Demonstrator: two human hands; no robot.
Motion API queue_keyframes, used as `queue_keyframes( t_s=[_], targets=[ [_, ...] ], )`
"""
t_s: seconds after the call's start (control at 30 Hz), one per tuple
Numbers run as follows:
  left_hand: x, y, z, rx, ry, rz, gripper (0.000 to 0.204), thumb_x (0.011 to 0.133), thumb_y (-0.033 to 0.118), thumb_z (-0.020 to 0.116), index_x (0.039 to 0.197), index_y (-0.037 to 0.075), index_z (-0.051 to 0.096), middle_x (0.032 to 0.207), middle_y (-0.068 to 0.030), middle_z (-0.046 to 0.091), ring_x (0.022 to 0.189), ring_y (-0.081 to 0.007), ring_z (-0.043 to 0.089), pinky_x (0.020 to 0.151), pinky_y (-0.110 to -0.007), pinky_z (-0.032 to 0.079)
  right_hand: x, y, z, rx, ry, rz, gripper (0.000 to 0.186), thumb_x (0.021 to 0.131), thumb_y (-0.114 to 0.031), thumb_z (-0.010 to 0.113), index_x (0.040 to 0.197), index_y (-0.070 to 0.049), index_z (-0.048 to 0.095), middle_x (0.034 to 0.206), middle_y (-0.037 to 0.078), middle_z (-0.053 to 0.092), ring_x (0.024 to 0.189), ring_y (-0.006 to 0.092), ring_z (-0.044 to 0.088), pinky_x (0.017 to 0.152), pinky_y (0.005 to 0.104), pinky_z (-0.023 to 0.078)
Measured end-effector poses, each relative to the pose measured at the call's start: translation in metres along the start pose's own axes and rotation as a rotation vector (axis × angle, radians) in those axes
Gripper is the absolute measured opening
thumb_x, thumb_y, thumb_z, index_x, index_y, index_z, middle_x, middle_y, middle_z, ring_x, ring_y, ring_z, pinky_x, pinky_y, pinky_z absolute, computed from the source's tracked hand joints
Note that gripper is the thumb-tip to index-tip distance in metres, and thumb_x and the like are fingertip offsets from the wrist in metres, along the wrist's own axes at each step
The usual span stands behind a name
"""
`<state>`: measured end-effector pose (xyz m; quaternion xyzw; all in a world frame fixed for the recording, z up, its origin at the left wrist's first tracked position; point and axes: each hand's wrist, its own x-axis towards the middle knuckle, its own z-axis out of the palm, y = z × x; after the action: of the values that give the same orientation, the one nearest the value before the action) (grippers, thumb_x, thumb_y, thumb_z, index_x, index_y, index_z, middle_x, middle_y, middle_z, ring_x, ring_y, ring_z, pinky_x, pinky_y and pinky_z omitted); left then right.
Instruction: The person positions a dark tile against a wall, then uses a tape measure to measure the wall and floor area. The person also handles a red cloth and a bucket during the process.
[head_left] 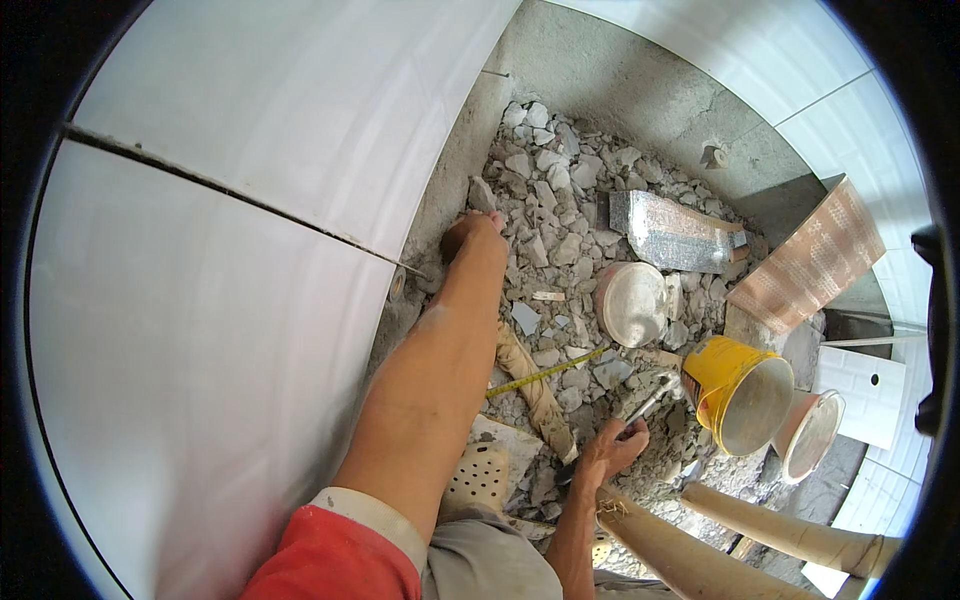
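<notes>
My left arm reaches forward along the tiled wall [230,300]. At the foot of that wall, my left hand [472,234] is closed around the lower end of a grey chunk of rubble [482,194]; most of its fingers are hidden. My right hand [614,450], lower and to the right, grips a hammer [652,398] with a shiny metal shaft and a dark handle end. The hammer's head rests close to the yellow bucket [708,375], over loose debris. Between my hands a yellow measuring tape blade [540,375] lies across a rolled, dirty tan piece [535,395].
Broken rubble [560,200] covers the floor. A foil-faced strip [680,232], a round whitish lidded tub [632,304] and a brown patterned tile [812,255] are on the right. Another pale bucket [810,435] lies beside the yellow one. Two long tan poles [780,525] cross the lower right.
</notes>
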<state>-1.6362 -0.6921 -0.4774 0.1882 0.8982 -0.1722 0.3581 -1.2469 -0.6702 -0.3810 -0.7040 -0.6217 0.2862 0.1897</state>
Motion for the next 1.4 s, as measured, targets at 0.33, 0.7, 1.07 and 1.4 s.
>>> queue_keyframes(
  t_s=[0.33,0.7,1.07,1.4],
  targets=[
    [0.013,0.018,-0.004,-1.071,0.145,-0.443,0.031,0.099,0.009,0.048,0.122,-0.010,0.050,0.121,-0.0227,0.061,0.101,-0.0305,0.067,0.077,-0.036,0.060,0.017,-0.139,0.001,0.828,-0.405,-0.048,0.034,0.097,-0.014,0.057,0.127,0.001,0.049,0.086,0.002,0.053,0.064,0.0094,0.052,0.053,0.0238,0.045],
    [-0.025,0.021,-0.039,-0.474,0.013,-0.272,0.055,0.108,0.039,0.023,0.137,0.006,0.054,0.145,-0.0134,0.052,0.135,-0.0307,0.047,0.104,-0.043,0.047,0.002,-0.157,0.045,0.912,-0.981,0.608,0.034,0.104,-0.029,0.051,0.128,-0.006,0.044,0.085,0.005,0.053,0.061,0.0106,0.049,0.044,0.0272,0.042],
    [0.001,0.028,-0.029,-0.182,-0.030,-0.112,0.043,0.105,0.031,0.042,0.138,0.007,0.053,0.142,-0.0115,0.055,0.126,-0.0267,0.058,0.100,-0.041,0.051,-0.012,-0.169,0.082,0.773,-1.164,0.512,0.060,0.105,-0.030,0.047,0.149,0.004,0.027,0.080,0.006,0.052,0.054,0.0129,0.048,0.041,0.0298,0.043],
    [-0.019,0.032,-0.059,-0.331,-0.181,-0.183,0.047,0.106,0.032,0.032,0.142,0.006,0.048,0.147,-0.0115,0.048,0.132,-0.0247,0.051,0.103,-0.040,0.048,-0.033,-0.162,0.090,0.867,-1.102,0.397,0.050,0.104,-0.033,0.047,0.138,0.002,0.037,0.072,0.004,0.049,0.049,0.0127,0.047,0.039,0.0297,0.042]
  ],
)
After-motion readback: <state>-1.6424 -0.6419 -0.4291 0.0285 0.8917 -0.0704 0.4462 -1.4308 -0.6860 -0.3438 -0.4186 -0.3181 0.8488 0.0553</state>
